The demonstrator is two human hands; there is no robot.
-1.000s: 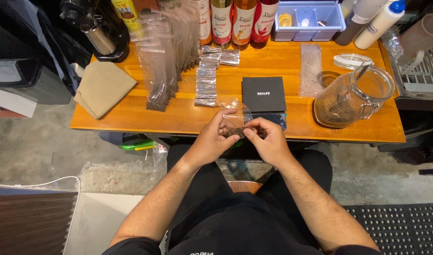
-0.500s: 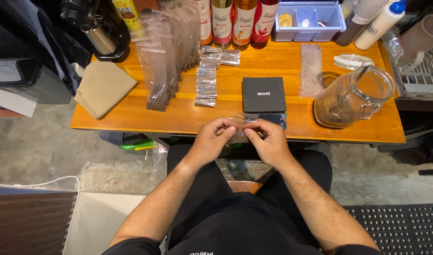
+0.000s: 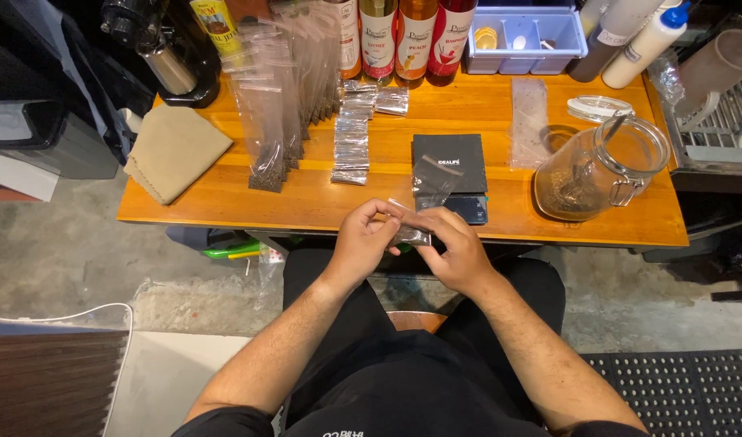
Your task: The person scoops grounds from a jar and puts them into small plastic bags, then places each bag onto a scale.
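Both hands, left [image 3: 363, 239] and right [image 3: 456, 247], are now pinching a small clear bag [image 3: 423, 198] in a closed grip just off the surface [image 3: 306, 198] edge, its top having sprung upright since a moment ago, suggesting folding or sealing underway.

Clear plastic packets [image 3: 278, 105] in rows on wooden table [image 3: 549, 226], silver sachets [image 3: 352, 146] beside, labelled bottles [image 3: 395, 40] behind.
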